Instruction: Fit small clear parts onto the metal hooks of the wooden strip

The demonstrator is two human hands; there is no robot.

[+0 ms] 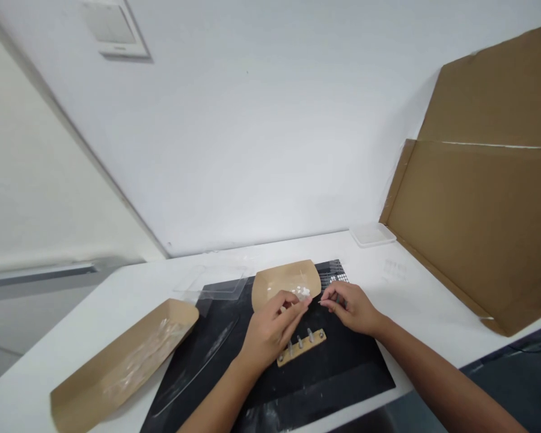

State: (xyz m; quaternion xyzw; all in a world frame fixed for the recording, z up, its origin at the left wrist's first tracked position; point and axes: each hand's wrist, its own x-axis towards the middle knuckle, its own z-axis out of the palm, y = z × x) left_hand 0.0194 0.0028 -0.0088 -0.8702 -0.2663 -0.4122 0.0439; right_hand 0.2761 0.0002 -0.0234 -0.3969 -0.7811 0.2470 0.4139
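Black mat (315,391) under both hands. Left hand (270,331): fingertips pressed together, any held item unclear. Right hand (354,308): pinching thin stick (324,300). Kraft tray (275,285) of white bits (303,292) just beyond fingers, within easy reach; bolted wooden strip (301,347) just below them.

Your white desk (94,328) runs across in front of you, with a wide black mat (351,370) lying on it, its surface dusted with pale smears. To your left, a long kraft-paper tray (121,361) sits just beside the mat, with crumpled clear plastic inside. A clear plastic lid (216,287) lies at the mat's far edge, partly overlapping it. Toward the far right corner you have a shallow clear plastic tray (372,234), and a large cardboard sheet (469,228) stands leaning against the wall there.
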